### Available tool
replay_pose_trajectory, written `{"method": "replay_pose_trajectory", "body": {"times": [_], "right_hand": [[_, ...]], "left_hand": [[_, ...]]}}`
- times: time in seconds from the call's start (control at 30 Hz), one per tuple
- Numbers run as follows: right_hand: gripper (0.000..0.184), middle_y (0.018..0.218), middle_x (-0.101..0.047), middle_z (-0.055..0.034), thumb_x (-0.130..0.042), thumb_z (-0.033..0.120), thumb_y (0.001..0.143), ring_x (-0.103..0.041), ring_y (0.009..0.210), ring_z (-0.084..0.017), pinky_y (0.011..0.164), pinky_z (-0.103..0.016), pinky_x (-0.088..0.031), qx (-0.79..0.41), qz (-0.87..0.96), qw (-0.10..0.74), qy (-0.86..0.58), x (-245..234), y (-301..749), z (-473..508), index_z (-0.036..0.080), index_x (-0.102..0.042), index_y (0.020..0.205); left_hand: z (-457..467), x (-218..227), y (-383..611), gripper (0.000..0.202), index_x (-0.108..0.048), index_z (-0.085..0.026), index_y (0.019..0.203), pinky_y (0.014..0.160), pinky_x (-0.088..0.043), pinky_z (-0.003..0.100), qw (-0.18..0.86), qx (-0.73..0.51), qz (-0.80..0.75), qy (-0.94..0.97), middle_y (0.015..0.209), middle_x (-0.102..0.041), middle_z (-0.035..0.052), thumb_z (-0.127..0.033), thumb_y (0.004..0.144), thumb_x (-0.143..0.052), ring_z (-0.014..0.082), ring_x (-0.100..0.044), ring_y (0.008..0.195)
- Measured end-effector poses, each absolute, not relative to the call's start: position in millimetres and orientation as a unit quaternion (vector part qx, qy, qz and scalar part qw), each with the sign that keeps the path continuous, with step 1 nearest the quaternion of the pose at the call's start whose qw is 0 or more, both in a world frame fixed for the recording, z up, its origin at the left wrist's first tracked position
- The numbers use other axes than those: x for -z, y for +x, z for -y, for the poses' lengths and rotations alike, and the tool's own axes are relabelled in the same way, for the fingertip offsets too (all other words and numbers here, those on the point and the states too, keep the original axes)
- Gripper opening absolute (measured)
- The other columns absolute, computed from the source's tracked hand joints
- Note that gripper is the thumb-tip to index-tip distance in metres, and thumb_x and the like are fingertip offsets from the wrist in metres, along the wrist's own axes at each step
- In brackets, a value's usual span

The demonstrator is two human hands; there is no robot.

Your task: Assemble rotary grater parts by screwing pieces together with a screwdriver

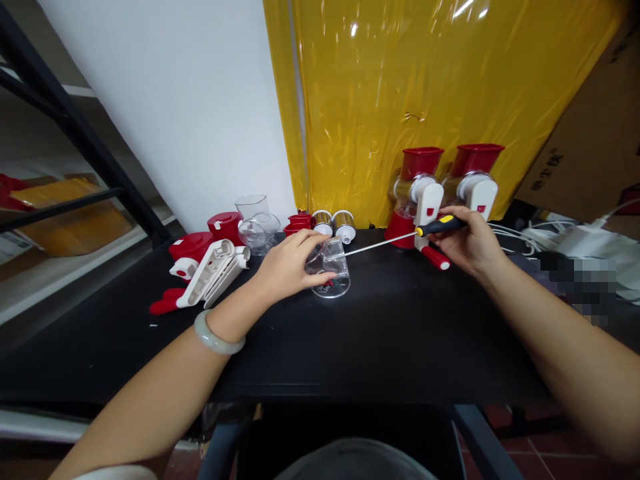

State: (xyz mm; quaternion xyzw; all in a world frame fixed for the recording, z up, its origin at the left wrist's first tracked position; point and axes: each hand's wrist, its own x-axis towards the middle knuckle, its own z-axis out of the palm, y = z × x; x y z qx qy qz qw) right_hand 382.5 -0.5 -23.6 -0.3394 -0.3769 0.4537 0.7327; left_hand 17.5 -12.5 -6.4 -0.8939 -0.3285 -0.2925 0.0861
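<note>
My left hand (pixel 293 265) is closed around a clear plastic housing (pixel 339 268) on the black table, thumb in front and fingers over the top. A small red part shows through the housing, near my thumb. In my right hand (pixel 473 243) is a screwdriver (pixel 440 225) with a black and yellow handle. Its long shaft points left, and the tip reaches the side of the clear housing; whether it sits in a screw cannot be made out. Behind my right hand stands a red and white rotary grater (pixel 427 200).
A second grater (pixel 477 173) stands at the back right. Two metal drums (pixel 343 225) lie behind the clear housing. Left of my left hand are white handle parts (pixel 213 273), red bases (pixel 223 227) and another clear housing (pixel 257 227). White cables (pixel 520 239) lie at the right.
</note>
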Motion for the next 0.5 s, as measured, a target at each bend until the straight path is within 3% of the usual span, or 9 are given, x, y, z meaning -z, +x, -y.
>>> {"method": "replay_pose_trajectory", "body": {"times": [0.13, 0.2, 0.3, 0.37, 0.5], "right_hand": [[0.008, 0.073, -0.059, -0.0025, -0.064, 0.023, 0.069, -0.059, 0.067, -0.018, 0.054, -0.031, -0.053, -0.452, 0.393, 0.736, -0.316, 24.2, 382.5, 3.5, 0.022, -0.064, 0.077], [0.008, 0.074, -0.061, -0.0032, -0.064, 0.027, 0.072, -0.06, 0.067, -0.018, 0.054, -0.03, -0.053, -0.44, 0.396, 0.741, -0.318, 24.4, 381.3, 3.3, 0.021, -0.064, 0.077], [0.028, 0.067, -0.06, -0.0024, -0.065, 0.047, 0.083, -0.057, 0.057, -0.016, 0.05, -0.029, -0.05, -0.415, 0.397, 0.743, -0.343, 25.5, 380.0, 1.2, 0.021, -0.061, 0.075], [0.037, 0.055, -0.053, 0.0007, -0.067, 0.056, 0.083, -0.048, 0.045, -0.012, 0.047, -0.027, -0.047, -0.401, 0.411, 0.735, -0.36, 26.7, 379.7, -0.3, 0.021, -0.061, 0.075], [0.021, 0.044, -0.04, 0.0058, -0.071, 0.038, 0.084, -0.038, 0.04, -0.01, 0.048, -0.026, -0.046, -0.392, 0.429, 0.726, -0.367, 27.2, 378.9, -1.0, 0.021, -0.062, 0.076]], "left_hand": [[12.8, 6.0, 17.3, 0.061, -0.058, -0.019, 0.133, 0.095, -0.057, 0.042, 0.086, 0.293, 0.325, -0.895, 0.129, -0.065, 0.0115, -0.046, 0.082, -0.08, 0.0293, -0.065, 0.117], [12.9, 5.9, 17.3, 0.061, -0.057, -0.02, 0.134, 0.096, -0.057, 0.042, 0.084, 0.293, 0.324, -0.896, 0.13, -0.065, 0.0115, -0.045, 0.083, -0.079, 0.0295, -0.065, 0.117], [12.7, 6.3, 17.3, 0.061, -0.058, -0.021, 0.134, 0.096, -0.057, 0.042, 0.082, 0.295, 0.324, -0.895, 0.13, -0.065, 0.0111, -0.046, 0.082, -0.08, 0.0296, -0.065, 0.117], [12.5, 6.7, 17.3, 0.062, -0.058, -0.022, 0.134, 0.096, -0.057, 0.042, 0.085, 0.297, 0.324, -0.894, 0.13, -0.065, 0.0109, -0.045, 0.082, -0.08, 0.0294, -0.066, 0.116], [12.5, 7.0, 17.2, 0.062, -0.058, -0.02, 0.133, 0.095, -0.057, 0.042, 0.089, 0.297, 0.324, -0.894, 0.13, -0.065, 0.0112, -0.045, 0.082, -0.08, 0.0292, -0.066, 0.116]]}}
